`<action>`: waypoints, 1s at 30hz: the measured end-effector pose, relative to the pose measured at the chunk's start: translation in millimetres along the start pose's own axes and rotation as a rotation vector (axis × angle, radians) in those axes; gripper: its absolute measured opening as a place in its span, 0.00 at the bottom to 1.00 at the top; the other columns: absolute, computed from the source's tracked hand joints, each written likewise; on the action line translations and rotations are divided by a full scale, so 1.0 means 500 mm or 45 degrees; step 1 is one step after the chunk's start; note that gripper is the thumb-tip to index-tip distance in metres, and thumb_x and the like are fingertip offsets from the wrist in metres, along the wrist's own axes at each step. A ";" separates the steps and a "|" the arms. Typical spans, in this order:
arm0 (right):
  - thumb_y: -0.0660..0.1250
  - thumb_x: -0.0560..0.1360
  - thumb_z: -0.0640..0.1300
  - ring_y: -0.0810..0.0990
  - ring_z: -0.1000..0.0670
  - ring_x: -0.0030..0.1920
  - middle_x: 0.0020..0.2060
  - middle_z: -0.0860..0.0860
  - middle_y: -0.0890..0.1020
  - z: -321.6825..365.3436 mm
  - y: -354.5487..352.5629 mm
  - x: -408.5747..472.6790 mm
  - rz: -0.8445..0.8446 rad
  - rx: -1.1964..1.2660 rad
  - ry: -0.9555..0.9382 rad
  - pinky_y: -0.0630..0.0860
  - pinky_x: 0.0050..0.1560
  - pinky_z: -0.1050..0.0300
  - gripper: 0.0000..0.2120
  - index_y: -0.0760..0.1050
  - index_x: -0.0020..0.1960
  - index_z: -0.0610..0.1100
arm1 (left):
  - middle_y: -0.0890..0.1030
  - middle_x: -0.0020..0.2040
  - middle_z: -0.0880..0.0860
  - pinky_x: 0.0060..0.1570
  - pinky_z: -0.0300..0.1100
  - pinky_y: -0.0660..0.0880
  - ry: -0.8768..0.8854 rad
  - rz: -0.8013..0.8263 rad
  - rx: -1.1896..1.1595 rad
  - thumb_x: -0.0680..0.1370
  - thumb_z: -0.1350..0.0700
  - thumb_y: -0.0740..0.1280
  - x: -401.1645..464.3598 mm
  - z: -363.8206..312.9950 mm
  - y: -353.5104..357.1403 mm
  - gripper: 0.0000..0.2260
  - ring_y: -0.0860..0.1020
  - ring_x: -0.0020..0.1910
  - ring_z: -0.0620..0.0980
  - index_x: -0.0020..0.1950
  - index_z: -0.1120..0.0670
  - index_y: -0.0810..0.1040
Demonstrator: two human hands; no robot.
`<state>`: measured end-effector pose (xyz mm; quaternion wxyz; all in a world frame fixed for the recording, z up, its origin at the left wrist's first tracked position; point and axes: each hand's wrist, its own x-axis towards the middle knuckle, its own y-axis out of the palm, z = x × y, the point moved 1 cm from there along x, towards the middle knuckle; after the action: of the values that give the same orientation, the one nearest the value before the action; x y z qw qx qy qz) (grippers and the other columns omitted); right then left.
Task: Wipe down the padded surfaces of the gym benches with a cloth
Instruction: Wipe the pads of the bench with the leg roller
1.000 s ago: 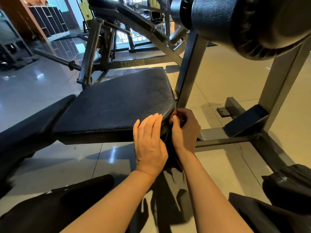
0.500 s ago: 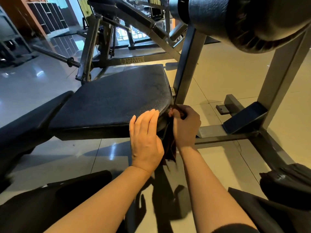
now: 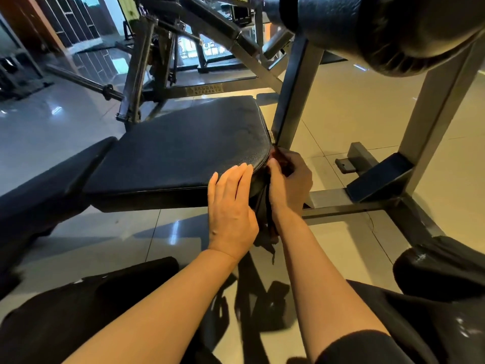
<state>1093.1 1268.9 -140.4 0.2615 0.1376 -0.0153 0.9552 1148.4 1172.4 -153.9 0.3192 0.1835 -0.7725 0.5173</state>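
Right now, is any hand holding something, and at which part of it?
The right hand grips the dark cloth at its upper end, beside the seat pad's corner; the rest hangs down. The left hand holds nothing; it rests flat on the pad's edge.

- Glossy tiled floor point(image 3: 349, 114), cream on the right, grey-blue and mirror-like on the left, crossed by thin grout lines.
- Bright daylight through large windows point(image 3: 210, 47) at the far end, reflected as pale streaks on the tiles.
- Dark grid of lockers point(image 3: 69, 18) against the far left wall, beside a reddish-brown panel point(image 3: 25, 19).
- Grey steel machine frame point(image 3: 147, 72) standing in the middle distance, with a yellowish nameplate point(image 3: 203, 89) on its low crossbar; lettering too blurred to read.
- Barbell point(image 3: 86, 81) lying low on the left, its collar near the frame.
- Dark rack point(image 3: 15, 72) at the far left edge, contents unclear.
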 end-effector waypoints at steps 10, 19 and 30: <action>0.67 0.73 0.34 0.78 0.59 0.44 0.41 0.56 0.80 0.013 -0.004 -0.021 -0.046 -0.017 0.006 0.71 0.46 0.72 0.09 0.78 0.48 0.47 | 0.73 0.66 0.55 0.76 0.47 0.46 -0.012 -0.048 -0.041 0.68 0.70 0.66 -0.001 -0.003 0.003 0.30 0.67 0.69 0.52 0.70 0.58 0.69; 0.64 0.70 0.29 0.75 0.61 0.38 0.38 0.49 0.79 -0.009 0.005 -0.083 0.137 0.040 0.001 0.70 0.39 0.72 0.07 0.77 0.43 0.40 | 0.74 0.67 0.55 0.75 0.51 0.51 0.017 -0.084 -0.026 0.76 0.63 0.61 -0.002 0.011 0.019 0.22 0.67 0.69 0.51 0.71 0.58 0.69; 0.65 0.69 0.29 0.77 0.54 0.40 0.37 0.48 0.79 -0.025 0.000 -0.067 0.234 0.038 -0.041 0.77 0.45 0.58 0.09 0.76 0.41 0.41 | 0.72 0.67 0.55 0.76 0.50 0.49 0.051 -0.011 0.015 0.70 0.68 0.62 -0.002 0.015 0.008 0.29 0.65 0.70 0.51 0.72 0.58 0.67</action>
<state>1117.7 1253.7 -161.6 0.1703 0.1549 -0.0177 0.9730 1144.4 1167.1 -159.4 0.3358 0.1784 -0.7621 0.5240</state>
